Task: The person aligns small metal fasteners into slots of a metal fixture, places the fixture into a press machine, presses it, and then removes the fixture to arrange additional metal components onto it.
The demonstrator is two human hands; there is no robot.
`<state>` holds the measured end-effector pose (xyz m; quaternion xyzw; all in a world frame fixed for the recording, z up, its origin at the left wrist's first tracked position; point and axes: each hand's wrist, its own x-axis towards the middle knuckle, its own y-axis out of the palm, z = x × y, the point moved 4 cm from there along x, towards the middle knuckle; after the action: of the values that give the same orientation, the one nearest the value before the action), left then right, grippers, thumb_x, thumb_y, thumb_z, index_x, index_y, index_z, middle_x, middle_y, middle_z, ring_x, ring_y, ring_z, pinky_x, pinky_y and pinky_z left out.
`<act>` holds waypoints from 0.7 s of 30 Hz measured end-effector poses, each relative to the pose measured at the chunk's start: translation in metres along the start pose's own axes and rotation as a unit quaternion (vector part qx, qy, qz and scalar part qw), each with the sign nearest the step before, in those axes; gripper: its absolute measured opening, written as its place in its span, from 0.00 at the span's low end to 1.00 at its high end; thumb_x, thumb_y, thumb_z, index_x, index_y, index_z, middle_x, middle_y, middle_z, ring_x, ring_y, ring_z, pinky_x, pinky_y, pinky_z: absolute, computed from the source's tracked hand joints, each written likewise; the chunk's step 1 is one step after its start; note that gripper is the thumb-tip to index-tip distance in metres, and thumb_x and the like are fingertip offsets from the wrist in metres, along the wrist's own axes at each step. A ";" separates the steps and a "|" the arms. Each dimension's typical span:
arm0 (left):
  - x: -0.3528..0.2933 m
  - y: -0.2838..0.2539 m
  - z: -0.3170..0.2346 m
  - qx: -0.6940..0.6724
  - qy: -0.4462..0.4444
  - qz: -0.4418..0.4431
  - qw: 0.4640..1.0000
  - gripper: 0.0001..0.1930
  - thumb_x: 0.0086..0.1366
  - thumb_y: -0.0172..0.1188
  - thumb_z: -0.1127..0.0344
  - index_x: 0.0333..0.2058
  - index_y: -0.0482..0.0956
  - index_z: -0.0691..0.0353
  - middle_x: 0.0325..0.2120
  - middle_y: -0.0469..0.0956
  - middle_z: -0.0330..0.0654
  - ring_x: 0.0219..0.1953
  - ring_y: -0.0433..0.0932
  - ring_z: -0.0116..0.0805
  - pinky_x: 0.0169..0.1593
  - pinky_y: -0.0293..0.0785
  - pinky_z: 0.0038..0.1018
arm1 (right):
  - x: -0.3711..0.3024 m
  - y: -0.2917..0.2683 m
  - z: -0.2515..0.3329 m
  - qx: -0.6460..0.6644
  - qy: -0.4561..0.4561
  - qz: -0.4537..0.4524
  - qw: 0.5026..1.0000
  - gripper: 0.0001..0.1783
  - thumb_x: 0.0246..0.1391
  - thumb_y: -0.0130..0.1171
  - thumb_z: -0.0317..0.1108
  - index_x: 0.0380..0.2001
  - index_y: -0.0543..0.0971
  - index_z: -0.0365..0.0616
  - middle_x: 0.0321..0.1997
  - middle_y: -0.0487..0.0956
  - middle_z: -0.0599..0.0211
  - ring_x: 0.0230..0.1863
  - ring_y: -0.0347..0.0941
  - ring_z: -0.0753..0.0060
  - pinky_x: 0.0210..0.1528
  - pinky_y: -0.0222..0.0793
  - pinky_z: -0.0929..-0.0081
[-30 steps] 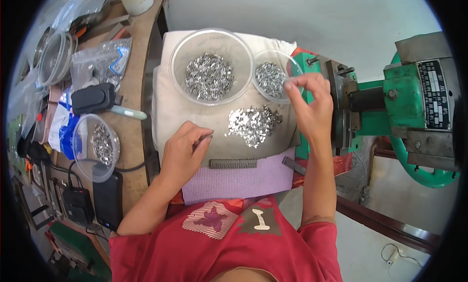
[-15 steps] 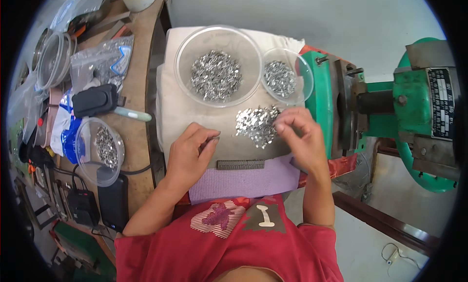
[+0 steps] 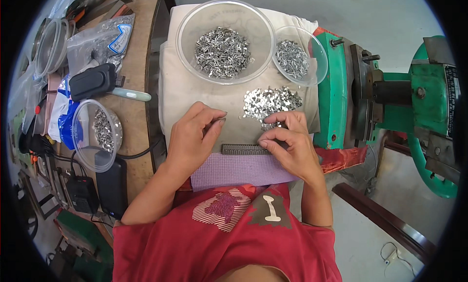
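By R grip (image 3: 295, 148) lies dk ridged bar (image 3: 240, 149), metal pcs (image 3: 270, 102) beyond.

A workshop: a green machine (image 3: 431, 94) stands at three o'clock, a tub (image 3: 262, 40) of small metal parts (image 3: 223, 55) at twelve, a cluttered wooden surface (image 3: 139, 72) at nine.

Print on the bag label (image 3: 120, 39) and machine plate (image 3: 452, 104) is unreadable.

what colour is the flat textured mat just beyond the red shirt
Pale purple: the flat textured mat shows best in the head view.
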<state>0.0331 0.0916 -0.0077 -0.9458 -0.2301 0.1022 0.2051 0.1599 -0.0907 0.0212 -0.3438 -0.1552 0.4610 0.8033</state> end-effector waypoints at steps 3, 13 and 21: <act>-0.001 -0.001 -0.001 0.001 0.000 -0.003 1.000 0.09 0.62 0.62 0.74 0.41 0.82 0.64 0.32 0.77 0.43 0.29 0.79 0.38 0.34 0.74 0.29 | 0.001 0.001 0.004 -0.007 -0.010 -0.001 1.000 0.06 0.45 0.71 0.30 0.30 0.86 0.46 0.48 0.77 0.67 0.54 0.66 0.58 0.59 0.61 0.64; 0.000 -0.001 0.000 0.005 0.003 0.000 1.000 0.09 0.63 0.62 0.74 0.42 0.82 0.64 0.32 0.77 0.43 0.29 0.79 0.38 0.34 0.74 0.29 | 0.000 0.006 0.006 -0.034 -0.006 -0.003 0.999 0.07 0.44 0.71 0.30 0.30 0.86 0.46 0.48 0.77 0.66 0.54 0.66 0.58 0.59 0.61 0.65; -0.001 -0.001 -0.001 0.014 0.006 -0.001 1.000 0.09 0.63 0.62 0.73 0.42 0.82 0.64 0.31 0.76 0.44 0.27 0.78 0.38 0.34 0.73 0.29 | -0.002 0.007 0.009 -0.051 -0.011 -0.011 0.999 0.07 0.43 0.72 0.30 0.30 0.87 0.47 0.49 0.77 0.66 0.54 0.65 0.58 0.58 0.62 0.65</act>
<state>0.0316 0.0917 -0.0062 -0.9433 -0.2279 0.0992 0.2201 0.1494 -0.0858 0.0232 -0.3779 -0.1907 0.4476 0.7877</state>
